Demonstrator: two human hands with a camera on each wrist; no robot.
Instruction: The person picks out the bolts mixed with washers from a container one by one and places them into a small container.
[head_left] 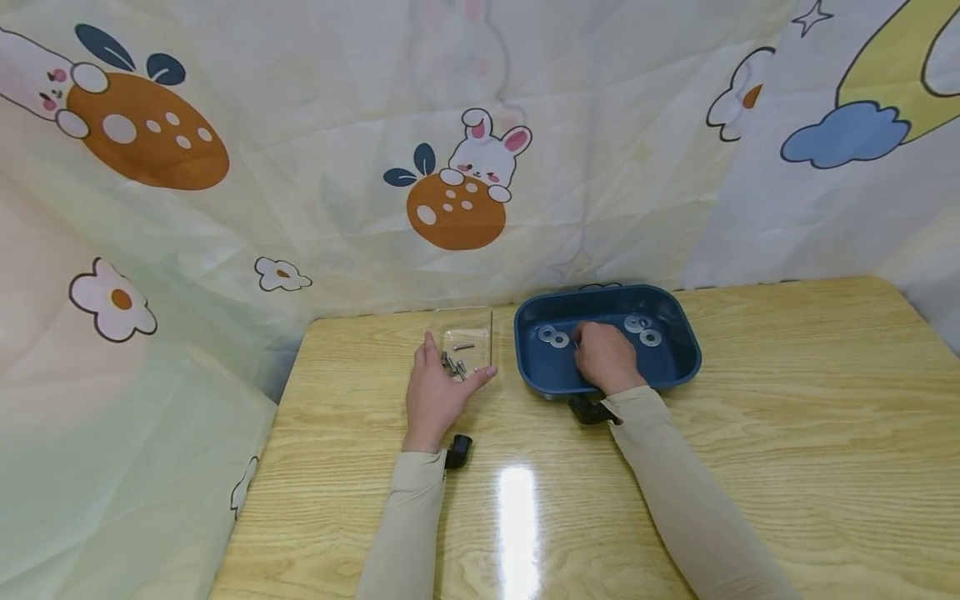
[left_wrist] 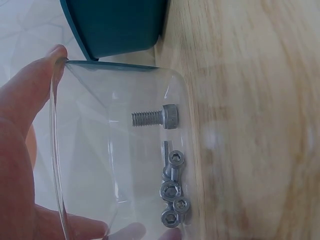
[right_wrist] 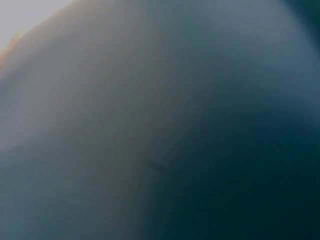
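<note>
My left hand holds a clear plastic box at its near side, the thumb at the right rim and the fingers round the left. Inside it are several metal socket-head bolts; one bolt lies apart from the cluster. My right hand reaches down into a dark blue tray, its fingers curled and pointing to the tray's floor. I cannot tell what is between those fingertips. Flat metal washers lie on both sides of it, a pair of washers to the left and several washers to the right.
Box and tray stand side by side at the back of a wooden table, with a narrow gap between them. A printed cloth hangs behind and at the left. The right wrist view is dark and blurred by the tray close up.
</note>
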